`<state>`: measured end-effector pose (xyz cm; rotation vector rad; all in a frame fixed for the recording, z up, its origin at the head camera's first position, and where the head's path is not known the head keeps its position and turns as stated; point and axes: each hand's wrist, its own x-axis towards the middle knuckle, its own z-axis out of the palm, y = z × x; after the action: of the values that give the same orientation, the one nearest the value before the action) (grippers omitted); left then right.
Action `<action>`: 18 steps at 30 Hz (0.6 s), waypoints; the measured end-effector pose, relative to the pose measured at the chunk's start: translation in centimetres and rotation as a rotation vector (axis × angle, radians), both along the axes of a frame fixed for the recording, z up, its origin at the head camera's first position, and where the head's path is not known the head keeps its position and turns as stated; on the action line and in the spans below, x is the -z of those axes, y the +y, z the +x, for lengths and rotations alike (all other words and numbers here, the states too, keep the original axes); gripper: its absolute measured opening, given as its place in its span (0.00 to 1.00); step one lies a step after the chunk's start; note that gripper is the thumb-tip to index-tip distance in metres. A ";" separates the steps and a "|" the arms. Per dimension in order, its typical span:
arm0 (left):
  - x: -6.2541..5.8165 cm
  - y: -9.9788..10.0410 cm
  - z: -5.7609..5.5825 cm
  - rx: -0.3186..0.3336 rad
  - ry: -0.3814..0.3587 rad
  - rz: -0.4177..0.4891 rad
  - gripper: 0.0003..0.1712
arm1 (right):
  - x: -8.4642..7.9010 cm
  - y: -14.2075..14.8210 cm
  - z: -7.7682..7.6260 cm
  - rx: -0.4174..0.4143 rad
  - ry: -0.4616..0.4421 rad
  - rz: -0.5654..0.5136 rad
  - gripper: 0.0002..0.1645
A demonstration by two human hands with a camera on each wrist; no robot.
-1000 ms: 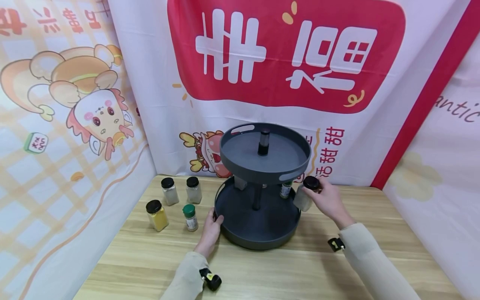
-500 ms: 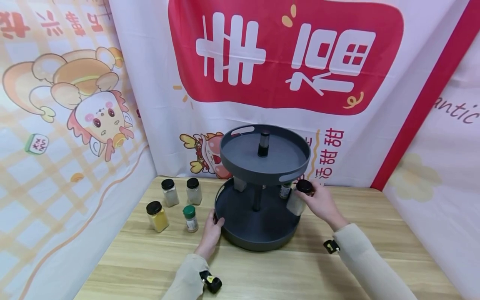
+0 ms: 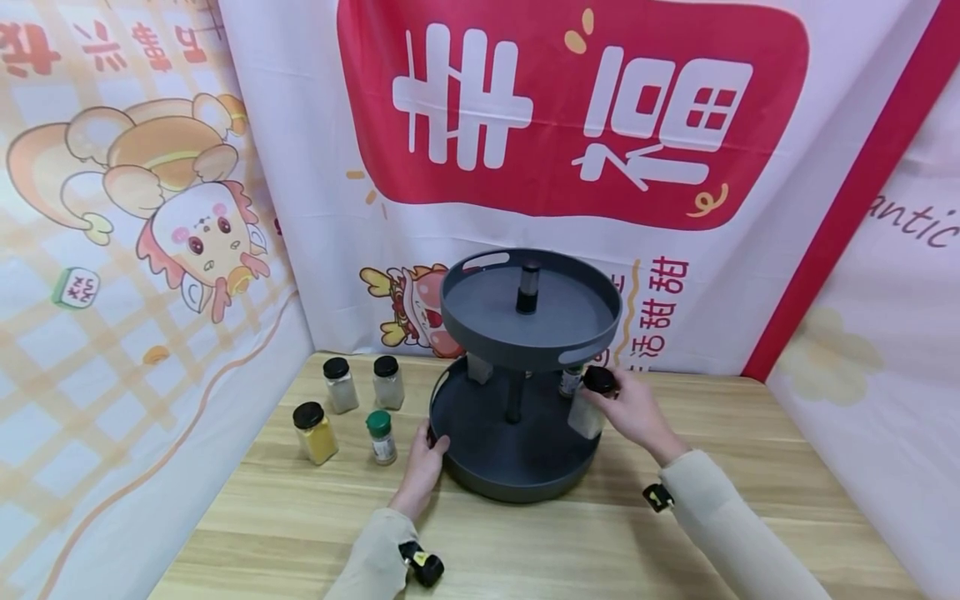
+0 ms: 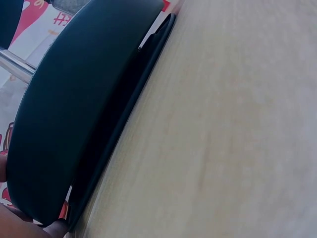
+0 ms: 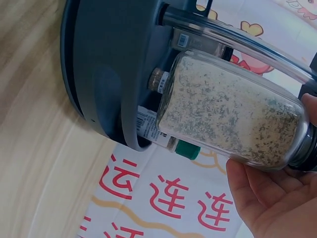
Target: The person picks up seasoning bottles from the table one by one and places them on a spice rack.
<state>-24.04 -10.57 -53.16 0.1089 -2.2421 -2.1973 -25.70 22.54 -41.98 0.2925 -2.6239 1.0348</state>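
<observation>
While the fingers of the left hand (image 3: 423, 461) grip the rim of a dark grey, round, two-tier tray (image 3: 517, 458), those of the right hand (image 3: 639, 412) hold a clear, black-lidded jar (image 5: 228, 111) with speckled contents, roughly upright, at the lower tier's right side; whether its base touches cannot be told. Both stay above a pale wooden tabletop (image 3: 525, 550).

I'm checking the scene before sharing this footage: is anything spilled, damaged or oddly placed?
I see no spill or damage; the jar in the right hand looks intact. What stands out is the backdrop: its large white characters lie sideways, and the cartoon animal at picture left is upside down.
</observation>
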 end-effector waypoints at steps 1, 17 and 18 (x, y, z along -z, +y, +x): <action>0.0 0.0 0.0 0.001 0.000 0.001 0.34 | 0.0 0.0 0.0 -0.008 -0.002 0.002 0.23; 0.0 0.2 0.4 -0.024 0.016 -0.006 0.33 | 1.1 -0.7 0.2 -0.007 -0.008 0.001 0.25; 0.0 0.2 0.4 -0.027 0.014 -0.007 0.33 | 1.1 -0.7 0.2 -0.007 -0.019 0.002 0.25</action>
<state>-23.66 -10.37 -53.16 0.1229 -2.2280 -2.1696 -25.55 21.82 -43.11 0.2946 -2.6427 1.0416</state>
